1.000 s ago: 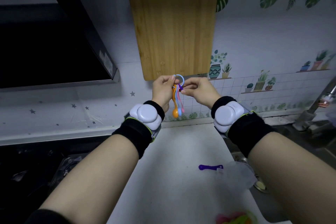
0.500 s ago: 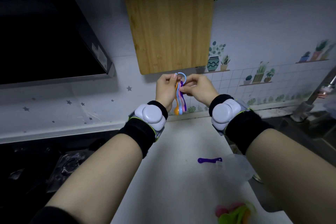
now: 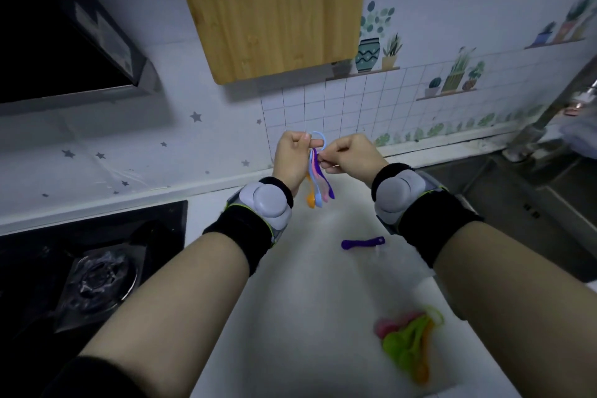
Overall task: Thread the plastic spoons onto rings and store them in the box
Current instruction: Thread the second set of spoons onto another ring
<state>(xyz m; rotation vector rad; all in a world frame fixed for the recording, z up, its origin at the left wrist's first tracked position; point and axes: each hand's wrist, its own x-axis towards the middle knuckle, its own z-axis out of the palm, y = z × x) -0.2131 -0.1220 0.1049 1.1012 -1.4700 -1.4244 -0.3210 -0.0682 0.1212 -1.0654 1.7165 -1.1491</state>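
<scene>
Two hands met above a white tabletop (image 3: 307, 300) in a kitchen. The left hand (image 3: 292, 158) kept a closed grip on one pale blue ring (image 3: 320, 140), pinching it between thumb and fingers. The right hand (image 3: 353, 157), fingers curled, pinched the tops of the handles just under that ring. Four plastic spoons (image 3: 319, 187), orange, blue, pink and purple, hung bowls down from the ring, clear of the tabletop. One loose purple spoon (image 3: 363, 243) lay flat on the tabletop near the right wrist. Well apart from it, nearer the camera, lay one second bunch (image 3: 408, 341) of green, pink and orange spoons, too blurred to count. Each wrist wore one black wristband (image 3: 245, 236) with a grey unit. One wooden cutting board (image 3: 271, 10) hung on the wall behind.
</scene>
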